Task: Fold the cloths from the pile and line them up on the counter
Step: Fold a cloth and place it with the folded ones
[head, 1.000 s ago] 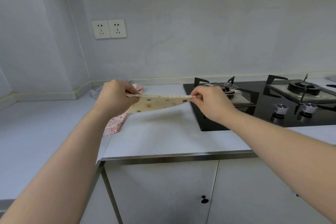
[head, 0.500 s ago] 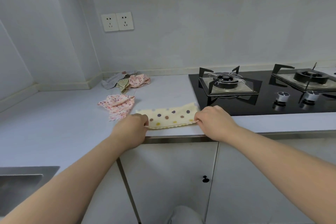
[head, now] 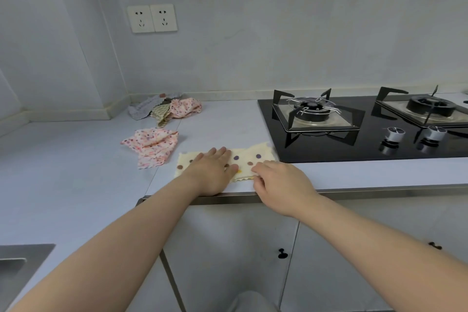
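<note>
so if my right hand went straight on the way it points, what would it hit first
Most likely the left hand, lying flat on the cream polka-dot cloth right beside the right hand.

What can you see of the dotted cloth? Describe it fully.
The cloth is pale yellow, with brown, purple and yellow dots and wavy edges. Folded into a long strip, it lies flat on the counter near its front, beside the hob. The left hand presses flat on it; the right hand pinches its near edge.
</note>
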`<state>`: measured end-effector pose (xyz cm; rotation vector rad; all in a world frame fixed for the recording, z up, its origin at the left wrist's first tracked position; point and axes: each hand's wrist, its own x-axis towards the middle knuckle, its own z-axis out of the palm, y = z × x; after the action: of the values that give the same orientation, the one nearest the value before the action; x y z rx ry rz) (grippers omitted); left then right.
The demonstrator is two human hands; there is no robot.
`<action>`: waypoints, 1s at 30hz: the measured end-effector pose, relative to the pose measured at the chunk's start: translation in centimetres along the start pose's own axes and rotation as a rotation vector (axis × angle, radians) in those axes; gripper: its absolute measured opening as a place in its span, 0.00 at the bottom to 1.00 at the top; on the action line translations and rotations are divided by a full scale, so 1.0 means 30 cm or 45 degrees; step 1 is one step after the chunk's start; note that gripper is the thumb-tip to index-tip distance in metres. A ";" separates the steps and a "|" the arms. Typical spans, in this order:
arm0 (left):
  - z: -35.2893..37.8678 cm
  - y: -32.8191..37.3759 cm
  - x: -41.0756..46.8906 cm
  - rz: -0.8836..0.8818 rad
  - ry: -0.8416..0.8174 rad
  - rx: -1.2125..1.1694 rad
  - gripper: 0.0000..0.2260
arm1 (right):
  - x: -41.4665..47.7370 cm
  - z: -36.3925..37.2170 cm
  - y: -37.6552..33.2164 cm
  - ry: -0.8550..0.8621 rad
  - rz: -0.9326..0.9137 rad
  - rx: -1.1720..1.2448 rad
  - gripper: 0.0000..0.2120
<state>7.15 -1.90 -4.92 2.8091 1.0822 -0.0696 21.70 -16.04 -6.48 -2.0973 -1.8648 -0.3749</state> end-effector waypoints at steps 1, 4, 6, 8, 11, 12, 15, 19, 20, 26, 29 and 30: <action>0.001 -0.006 0.004 -0.017 -0.014 0.006 0.28 | -0.007 0.006 0.002 0.037 -0.017 -0.008 0.15; -0.001 -0.005 0.007 -0.062 -0.047 -0.031 0.28 | -0.004 0.004 0.003 0.068 -0.028 -0.061 0.16; -0.006 -0.001 0.007 -0.086 -0.019 -0.103 0.27 | 0.022 -0.012 -0.013 0.040 0.000 -0.130 0.19; -0.025 -0.010 0.002 -0.138 0.118 -0.293 0.26 | 0.063 -0.025 -0.043 0.069 0.023 -0.128 0.19; -0.033 -0.057 -0.011 -0.202 0.312 -0.242 0.25 | 0.142 -0.013 -0.093 -0.019 0.047 0.089 0.17; -0.024 -0.077 -0.013 -0.206 0.296 -0.168 0.25 | 0.168 0.005 -0.105 -0.112 0.061 0.168 0.17; 0.017 -0.122 -0.014 -0.235 0.168 -0.025 0.26 | 0.220 0.076 -0.108 -0.357 0.115 0.211 0.23; 0.028 -0.139 -0.010 -0.292 0.110 0.002 0.28 | 0.225 0.084 -0.093 -0.522 0.192 0.118 0.31; 0.026 -0.141 -0.010 -0.307 0.094 0.002 0.29 | 0.224 0.077 -0.084 -0.543 0.231 0.082 0.32; 0.000 -0.150 -0.015 -0.442 0.007 -0.008 0.33 | 0.231 0.003 -0.002 -0.721 0.421 -0.220 0.40; -0.012 -0.154 -0.019 -0.496 -0.014 -0.053 0.32 | 0.242 -0.029 0.027 -0.800 0.450 -0.318 0.40; -0.018 -0.150 -0.023 -0.504 -0.013 -0.040 0.30 | 0.245 -0.036 0.033 -0.818 0.451 -0.328 0.40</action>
<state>3.62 1.01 -4.78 2.5212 1.6034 -0.1039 23.57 -9.87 -2.65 -2.9168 -1.7430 0.1826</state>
